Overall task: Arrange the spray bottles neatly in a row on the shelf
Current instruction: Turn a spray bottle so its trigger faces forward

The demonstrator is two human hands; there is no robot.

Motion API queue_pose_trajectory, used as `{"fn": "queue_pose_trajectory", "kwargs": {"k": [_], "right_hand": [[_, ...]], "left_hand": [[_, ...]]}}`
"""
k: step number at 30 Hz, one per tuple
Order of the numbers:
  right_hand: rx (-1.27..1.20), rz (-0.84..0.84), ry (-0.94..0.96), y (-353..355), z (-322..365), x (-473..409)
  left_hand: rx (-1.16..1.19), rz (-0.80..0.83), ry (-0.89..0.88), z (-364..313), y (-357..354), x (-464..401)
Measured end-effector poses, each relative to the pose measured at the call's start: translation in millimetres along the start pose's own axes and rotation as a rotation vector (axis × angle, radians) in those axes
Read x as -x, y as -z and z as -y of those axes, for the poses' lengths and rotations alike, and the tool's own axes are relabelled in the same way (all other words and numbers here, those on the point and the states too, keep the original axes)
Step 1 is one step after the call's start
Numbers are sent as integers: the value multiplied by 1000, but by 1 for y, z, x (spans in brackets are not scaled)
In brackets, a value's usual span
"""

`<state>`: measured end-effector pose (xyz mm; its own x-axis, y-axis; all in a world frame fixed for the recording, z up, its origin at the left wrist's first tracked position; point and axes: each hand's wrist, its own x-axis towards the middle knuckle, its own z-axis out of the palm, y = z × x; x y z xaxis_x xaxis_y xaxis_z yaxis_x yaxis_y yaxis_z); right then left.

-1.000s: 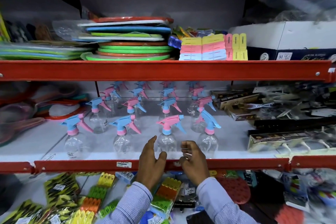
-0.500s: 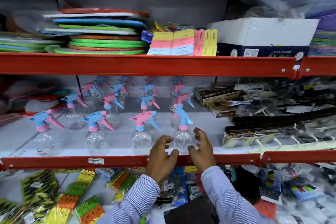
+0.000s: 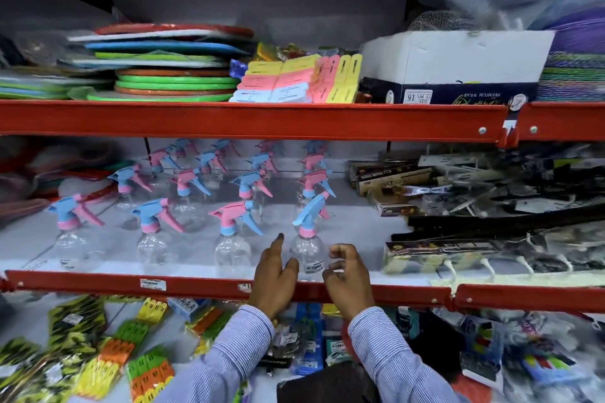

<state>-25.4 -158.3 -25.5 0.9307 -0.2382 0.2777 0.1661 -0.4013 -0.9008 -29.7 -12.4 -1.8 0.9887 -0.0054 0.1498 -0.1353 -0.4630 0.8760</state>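
Front-right spray bottle (image 3: 307, 252), clear body, blue trigger head on a pink collar, stands upright at the front edge of the middle shelf (image 3: 196, 286), just behind the red rail. Its nozzle tilts up and left, out of line with its neighbours. Barcode sticker faces forward.

Left hand (image 3: 273, 281) open, fingers spread, index raised, thumb touching or almost touching the bottle's left side. Right hand (image 3: 348, 275) loosely curled at the bottle's right side, fingertips close to the label; contact unclear. Neither hand is closed round the bottle; they bracket it, probably to nudge or twist it straight.

Other spray bottles (image 3: 229, 232) stand in four files running back to the wall, pink and blue heads alternating, triggers mostly pointing right. Front row of four is evenly spaced. Judgement: arrangement nearly done, this last bottle wants squaring.

Right of the bottles, packaged hooks (image 3: 442, 255) lie near the front rail. Upper shelf carries stacked coloured mats (image 3: 173, 82) and a white box (image 3: 455, 59). Clip packs (image 3: 108, 353) below.
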Motion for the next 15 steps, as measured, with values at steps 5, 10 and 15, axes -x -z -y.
{"fn": "queue_pose_trajectory", "kwargs": {"k": [5, 10, 15], "right_hand": [[27, 190, -45, -1, 8, -7], [17, 134, -49, -1, 9, -3], [34, 89, -68, -3, 6, 1]], "left_hand": [[-4, -48, -41, 1, -4, 10], [28, 10, -55, 0, -3, 4], [5, 74, -52, -2, 0, 2]]}}
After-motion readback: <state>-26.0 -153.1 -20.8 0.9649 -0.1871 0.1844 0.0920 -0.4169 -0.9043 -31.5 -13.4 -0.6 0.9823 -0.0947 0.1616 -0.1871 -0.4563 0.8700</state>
